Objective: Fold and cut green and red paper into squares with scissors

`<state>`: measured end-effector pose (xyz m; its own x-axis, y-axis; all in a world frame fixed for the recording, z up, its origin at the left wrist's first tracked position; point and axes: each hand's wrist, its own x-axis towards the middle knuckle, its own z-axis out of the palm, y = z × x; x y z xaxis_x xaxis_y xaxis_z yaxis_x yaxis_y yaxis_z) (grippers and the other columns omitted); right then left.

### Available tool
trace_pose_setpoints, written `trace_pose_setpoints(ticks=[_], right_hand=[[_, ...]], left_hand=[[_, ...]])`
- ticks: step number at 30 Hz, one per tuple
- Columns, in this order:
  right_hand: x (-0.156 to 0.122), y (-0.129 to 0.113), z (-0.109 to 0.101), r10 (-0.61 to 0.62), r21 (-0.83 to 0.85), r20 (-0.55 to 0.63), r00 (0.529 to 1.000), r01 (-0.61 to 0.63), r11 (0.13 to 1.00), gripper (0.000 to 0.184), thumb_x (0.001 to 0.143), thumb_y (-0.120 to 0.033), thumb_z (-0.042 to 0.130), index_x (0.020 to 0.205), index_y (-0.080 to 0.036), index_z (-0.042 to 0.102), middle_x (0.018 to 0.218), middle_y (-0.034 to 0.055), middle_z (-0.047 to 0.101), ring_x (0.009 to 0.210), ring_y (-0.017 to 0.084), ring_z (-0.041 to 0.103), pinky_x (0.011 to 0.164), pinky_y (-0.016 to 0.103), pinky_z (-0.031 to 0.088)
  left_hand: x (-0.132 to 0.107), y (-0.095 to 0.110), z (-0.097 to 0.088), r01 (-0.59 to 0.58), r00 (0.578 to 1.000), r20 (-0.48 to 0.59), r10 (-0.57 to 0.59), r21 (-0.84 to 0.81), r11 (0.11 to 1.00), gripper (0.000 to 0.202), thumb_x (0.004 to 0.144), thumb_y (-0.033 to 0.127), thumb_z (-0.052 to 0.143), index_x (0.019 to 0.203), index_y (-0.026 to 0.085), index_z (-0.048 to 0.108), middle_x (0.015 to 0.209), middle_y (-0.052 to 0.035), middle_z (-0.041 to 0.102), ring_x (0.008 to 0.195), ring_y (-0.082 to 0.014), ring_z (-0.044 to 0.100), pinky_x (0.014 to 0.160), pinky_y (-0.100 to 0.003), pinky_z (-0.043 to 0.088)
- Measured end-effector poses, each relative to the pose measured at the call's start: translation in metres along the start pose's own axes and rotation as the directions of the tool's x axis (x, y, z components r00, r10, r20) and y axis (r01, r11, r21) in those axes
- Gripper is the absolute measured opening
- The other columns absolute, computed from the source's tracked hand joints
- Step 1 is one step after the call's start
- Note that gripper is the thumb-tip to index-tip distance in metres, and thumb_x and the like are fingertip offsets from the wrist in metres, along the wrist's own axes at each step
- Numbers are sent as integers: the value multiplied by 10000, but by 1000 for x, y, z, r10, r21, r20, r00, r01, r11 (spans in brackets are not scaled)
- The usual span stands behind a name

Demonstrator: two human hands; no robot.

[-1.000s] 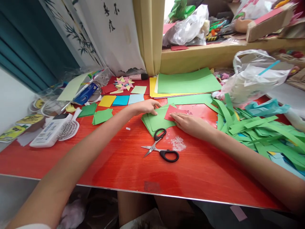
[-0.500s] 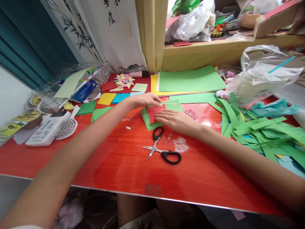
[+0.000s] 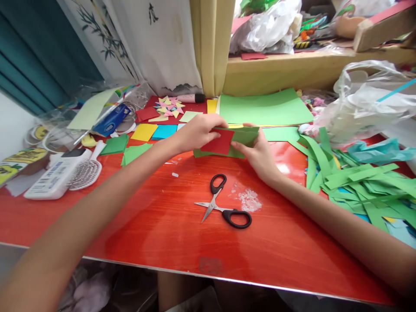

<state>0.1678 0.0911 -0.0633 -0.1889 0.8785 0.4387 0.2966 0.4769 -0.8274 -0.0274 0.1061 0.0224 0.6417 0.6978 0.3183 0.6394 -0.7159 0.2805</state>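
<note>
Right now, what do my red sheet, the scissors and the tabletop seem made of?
Red sheet: matte paper or thin card, flat with crisp edges. Scissors: polished metal blades, by their silvery shine; smooth black handles, probably plastic. Tabletop: glossy red, reflecting light; grain-like streaks suggest varnished wood, possibly imitation.

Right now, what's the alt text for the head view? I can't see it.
A person's left hand and right hand hold a red paper piece against green paper sheets over a red table. Open black-handled scissors lie nearer the camera; green strips are heaped at right.
</note>
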Motion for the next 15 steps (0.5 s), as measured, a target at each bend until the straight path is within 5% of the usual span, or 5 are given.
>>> trace_pose_setpoints(ticks=[3,7,9,12,15], right_hand=[[-2,0,2,-7,102,16,1000,5,995,370,853,-342,511,1189,-207,441,1229,87,575,1117,210,554,973,386,459],[-2,0,3,22,203,53,998,-33,979,350,844,-312,525,1170,-206,454,1234,80,577,1126,207,551,974,391,465],[-3,0,3,24,240,88,996,-44,970,392,833,-319,548,1192,-223,426,1249,66,566,1141,207,540,976,390,467],[-4,-1,4,29,263,103,994,-55,963,424,809,-319,589,1189,-249,416,1245,46,560,1148,211,528,987,389,460],[-4,-3,4,16,243,58,998,-29,970,390,804,-305,597,1155,-261,433,1222,37,559,1156,216,511,1014,393,433]], left_hand=[[-16,0,10,-4,994,-110,14,87,996,325,819,169,506,1140,195,547,1159,-89,581,1110,-228,499,963,-387,371],[-42,-14,32,225,899,-369,-236,-73,972,575,833,278,554,1345,270,294,1356,-117,413,1247,-234,384,1008,-395,351],[-51,-22,46,269,872,-314,-375,-333,904,685,809,346,594,1363,280,197,1357,-123,412,1233,-230,415,962,-372,410],[-57,-26,64,214,878,-158,-452,-715,666,707,741,372,668,1300,235,257,1235,-117,534,1120,-245,537,889,-379,479],[-56,-21,70,161,866,-150,-477,-820,550,556,713,300,692,1176,195,403,1175,-92,586,1098,-247,560,915,-386,476]])
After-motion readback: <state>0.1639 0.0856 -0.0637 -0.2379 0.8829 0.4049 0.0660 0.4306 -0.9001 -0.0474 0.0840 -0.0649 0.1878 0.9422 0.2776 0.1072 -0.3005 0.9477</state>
